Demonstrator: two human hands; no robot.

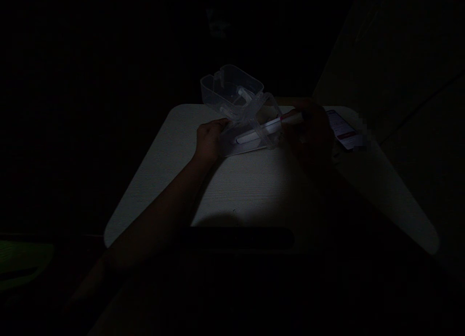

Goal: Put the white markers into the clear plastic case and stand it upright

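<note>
My left hand (209, 141) is closed on the left edge of a clear plastic box (232, 91) with a raised, hinged-looking upper part. The box stands tilted over the table, its lower part near the tabletop. A slim white pen-like stick (261, 131) with a small pinkish-red spot lies slanted across the lower part, its narrow end pointing left. My right hand (314, 130), mostly in shadow, has its fingers closed round the stick's right end. Darkness hides most of the right fingers and the box's inside details.
A pale wood-grain table (240, 190) with rounded corners lies under both hands, with a dark slot (236, 237) along its near edge. Beyond my right hand lies a phone (343, 130) with a lit screen. Something green (23, 263) shows at lower left. The surroundings are very dark.
</note>
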